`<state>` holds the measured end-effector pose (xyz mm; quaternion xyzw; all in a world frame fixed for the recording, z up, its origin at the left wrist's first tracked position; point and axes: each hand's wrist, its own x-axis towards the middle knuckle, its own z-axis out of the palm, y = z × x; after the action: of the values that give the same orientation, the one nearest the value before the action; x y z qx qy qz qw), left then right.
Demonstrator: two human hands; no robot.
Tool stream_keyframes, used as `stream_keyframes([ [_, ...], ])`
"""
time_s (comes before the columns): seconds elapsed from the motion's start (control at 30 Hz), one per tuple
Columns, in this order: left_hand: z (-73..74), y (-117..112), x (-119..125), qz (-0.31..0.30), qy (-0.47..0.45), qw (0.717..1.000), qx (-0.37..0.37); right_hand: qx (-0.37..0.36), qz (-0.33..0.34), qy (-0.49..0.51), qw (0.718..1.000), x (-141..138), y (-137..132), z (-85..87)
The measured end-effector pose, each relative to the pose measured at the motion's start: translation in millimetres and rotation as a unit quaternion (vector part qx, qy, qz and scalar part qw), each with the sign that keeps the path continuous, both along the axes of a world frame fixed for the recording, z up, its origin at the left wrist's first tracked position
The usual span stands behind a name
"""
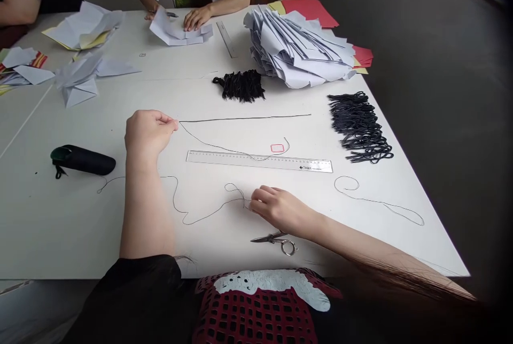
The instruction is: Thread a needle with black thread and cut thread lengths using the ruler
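Note:
My left hand [147,131] is closed in a pinch on one end of a black cord [244,118], which lies nearly straight to the right across the table. A thinner dark thread [212,145] also runs from those fingertips and curves over a clear ruler [260,161]. Lower down, my right hand [278,209] has its fingers curled together at a long thin black thread [214,209], whose loop lies just left of the fingertips. Small metal scissors [276,240] rest below the right hand, apart from it.
Black cord loops [358,127] lie in a row at the right, and a black bundle [240,86] sits further back. A paper pile [300,47] stands behind. A black case [84,159] is at the left. Across the table, a person's hand [198,17] rests on folded paper [178,34].

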<state>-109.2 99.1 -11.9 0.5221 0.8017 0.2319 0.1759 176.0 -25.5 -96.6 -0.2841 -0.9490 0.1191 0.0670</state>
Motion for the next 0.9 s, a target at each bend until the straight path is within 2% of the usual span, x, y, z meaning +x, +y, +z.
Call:
stream_keyframes([
  [0.1,0.1,0,3,-0.007,0.008,1.0,-0.005,0.069,0.076,-0.041,0.994,-16,8,-2.3],
  [0.2,-0.9,0,5,-0.017,0.011,1.0,-0.013,0.094,0.106,-0.073,0.987,-26,9,-2.2],
  [0.33,-2.5,1,3,-0.025,0.019,0.999,-0.035,0.099,0.078,-0.09,0.988,-25,12,-9.4],
  [0.43,-3.2,1,2,-0.024,0.031,0.998,-0.046,0.093,0.041,-0.042,0.994,-17,18,-14.5],
  [0.57,-3.9,1,3,-0.029,0.043,0.998,-0.047,0.056,0.0,0.028,0.998,-10,23,-12.4],
  [0.77,-4.1,1,7,-0.036,0.035,0.997,-0.06,0.086,0.058,-0.031,0.994,-18,19,-10.6],
  [0.9,-3.3,1,6,-0.039,0.026,0.997,-0.06,0.074,0.036,-0.033,0.996,-19,18,-15.5],
])
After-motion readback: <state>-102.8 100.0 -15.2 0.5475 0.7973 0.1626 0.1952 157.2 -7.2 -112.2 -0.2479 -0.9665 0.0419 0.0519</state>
